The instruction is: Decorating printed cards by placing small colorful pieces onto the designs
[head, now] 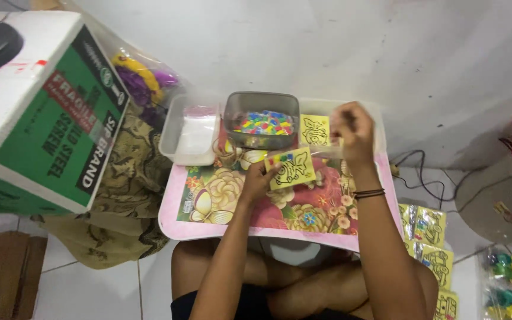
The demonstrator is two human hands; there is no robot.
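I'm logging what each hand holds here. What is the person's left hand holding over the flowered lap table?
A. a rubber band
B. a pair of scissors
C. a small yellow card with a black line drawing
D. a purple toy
C: the left hand grips a yellow card with a black outline drawing by its edge, above the flowered lap table.

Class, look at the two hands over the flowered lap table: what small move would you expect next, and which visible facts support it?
Probably the left hand slides the yellow picture card toward the right hand, which is raised beside the card and seems to pinch a clear wrapper, though that is blurred. Finished-looking packed cards lie on the floor to the right.
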